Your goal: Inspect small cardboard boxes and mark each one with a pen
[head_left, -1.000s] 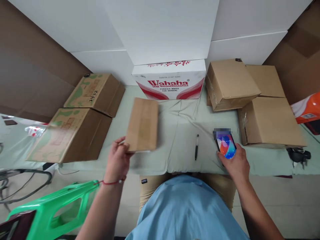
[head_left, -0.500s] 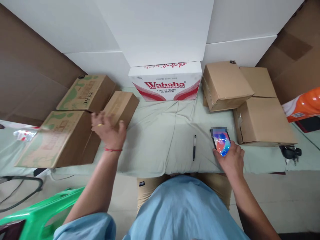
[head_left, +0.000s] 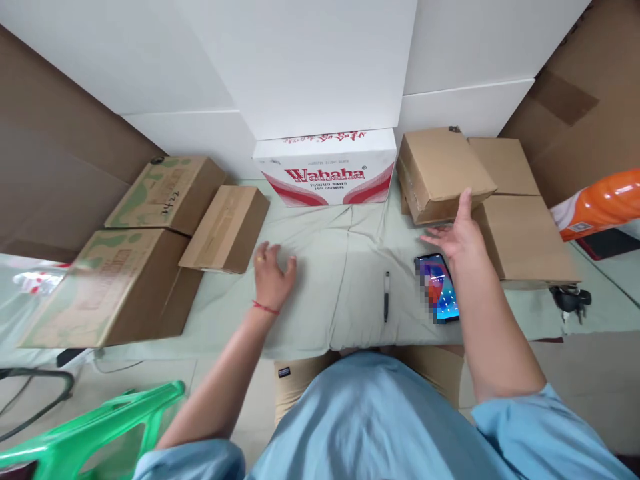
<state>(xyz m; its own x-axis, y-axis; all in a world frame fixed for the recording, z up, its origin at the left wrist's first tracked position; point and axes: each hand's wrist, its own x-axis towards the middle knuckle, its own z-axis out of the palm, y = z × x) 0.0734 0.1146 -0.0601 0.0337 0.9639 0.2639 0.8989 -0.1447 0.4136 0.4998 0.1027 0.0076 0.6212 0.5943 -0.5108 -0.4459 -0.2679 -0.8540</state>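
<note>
My left hand (head_left: pixel 273 277), with a red cord on its wrist, is over the cloth with its fingers apart and nothing in them. Left of it sits a small brown cardboard box (head_left: pixel 225 230). My right hand (head_left: pixel 461 233) is spread at the near corner of a brown carton (head_left: pixel 445 167) on the right; whether the thumb touches it I cannot tell. Below that hand a smartphone (head_left: pixel 440 287) lies with its screen lit, partly beside my forearm. A pen (head_left: pixel 387 297) lies on the cloth to the left of the phone.
A white and red Wahaha water carton (head_left: pixel 327 177) stands at the back against white panels. Two green-printed boxes (head_left: pixel 100 280) are at the left. More brown boxes (head_left: pixel 525 240), keys (head_left: pixel 570 300) and an orange package (head_left: pixel 605 200) are on the right. A green stool (head_left: pixel 100 427) stands below.
My left hand has left the small box and moved right over the cloth. My right hand has let go of the phone and moved up to the carton. The phone stays on the cloth.
</note>
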